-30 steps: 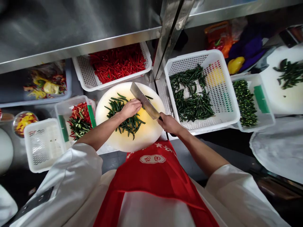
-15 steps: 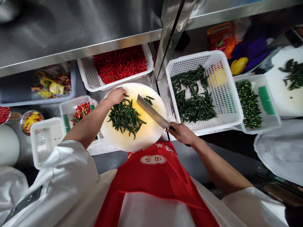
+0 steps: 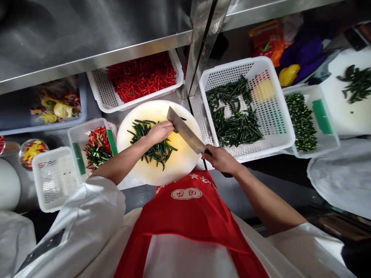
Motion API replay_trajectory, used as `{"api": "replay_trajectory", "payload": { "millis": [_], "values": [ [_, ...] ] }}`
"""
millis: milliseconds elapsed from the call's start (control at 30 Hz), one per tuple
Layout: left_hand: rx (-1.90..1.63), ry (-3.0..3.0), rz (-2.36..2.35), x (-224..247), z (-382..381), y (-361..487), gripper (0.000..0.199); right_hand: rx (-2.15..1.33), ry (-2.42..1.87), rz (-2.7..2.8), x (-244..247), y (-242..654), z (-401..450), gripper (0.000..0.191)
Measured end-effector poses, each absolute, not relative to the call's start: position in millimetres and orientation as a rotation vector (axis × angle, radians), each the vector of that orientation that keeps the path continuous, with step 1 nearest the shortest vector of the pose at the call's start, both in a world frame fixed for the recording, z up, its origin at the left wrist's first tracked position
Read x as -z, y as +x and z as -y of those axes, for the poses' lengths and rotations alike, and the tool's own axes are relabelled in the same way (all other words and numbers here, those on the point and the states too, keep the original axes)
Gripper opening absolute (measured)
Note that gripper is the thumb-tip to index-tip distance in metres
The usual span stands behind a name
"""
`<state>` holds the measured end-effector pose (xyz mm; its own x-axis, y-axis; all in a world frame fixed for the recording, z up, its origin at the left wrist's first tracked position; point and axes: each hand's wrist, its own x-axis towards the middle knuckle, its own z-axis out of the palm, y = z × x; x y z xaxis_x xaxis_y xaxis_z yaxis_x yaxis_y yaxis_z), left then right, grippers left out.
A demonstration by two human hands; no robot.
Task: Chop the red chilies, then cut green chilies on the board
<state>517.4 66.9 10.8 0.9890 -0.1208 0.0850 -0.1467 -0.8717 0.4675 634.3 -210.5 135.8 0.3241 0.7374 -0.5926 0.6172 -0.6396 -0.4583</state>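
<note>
My right hand point(image 3: 222, 159) is wrapped around the black handle of a cleaver point(image 3: 187, 131), whose broad blade slants across the right part of a round white cutting board point(image 3: 185, 166). Close against the blade's left side is my left hand point(image 3: 160, 132), fingers bent together, with a bit of green chili point(image 3: 175, 131) showing at the fingertips. Beneath and around that hand lies a pile of long green chilies point(image 3: 158, 154), partly covered by the wrist. Another green piece point(image 3: 183, 118) lies beyond the blade.
A white basket of red chilies point(image 3: 145, 79) stands behind the board. To the right are a larger basket of green chilies point(image 3: 240, 129) and a bin of chopped green pieces point(image 3: 303, 123). At left, a clear bin point(image 3: 84, 133) holds red and green pieces beside a small white basket point(image 3: 58, 177).
My left hand has moved right and toward me, from the pile's far edge to beside the blade. The cleaver stays in my right hand, nearly in place. The view has shifted slightly.
</note>
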Motion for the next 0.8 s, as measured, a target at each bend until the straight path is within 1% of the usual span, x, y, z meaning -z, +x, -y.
{"api": "replay_trajectory", "payload": {
  "millis": [233,333,433,667,733,800],
  "values": [
    [-0.13,2.62,0.176,-10.3,-65.0,512.0,0.032,-1.408,-2.38,1.149,-162.9,642.4,208.9,0.019],
    [-0.15,2.624,0.163,-7.7,-64.6,509.2,0.033,-1.447,-2.397,1.145,-166.4,643.6,208.2,0.019],
    [-0.167,2.6,0.151,-3.0,-65.1,505.3,0.032,-1.401,-2.437,1.212,-155.8,639.0,205.6,0.017],
    [-0.169,2.606,0.138,-2.5,-62.5,497.0,0.029,-1.181,-2.432,1.278,-99.2,617.0,176.6,0.015],
    [-0.15,2.603,0.107,-8.2,-69.0,491.8,0.028,-1.136,-2.407,1.29,-96.3,616.0,175.1,0.016],
    [-0.19,2.593,-0.054,-14.7,-83.2,484.1,0.025,-1.105,-2.385,1.289,-102.5,616.3,182.2,0.018]
  ]
}}
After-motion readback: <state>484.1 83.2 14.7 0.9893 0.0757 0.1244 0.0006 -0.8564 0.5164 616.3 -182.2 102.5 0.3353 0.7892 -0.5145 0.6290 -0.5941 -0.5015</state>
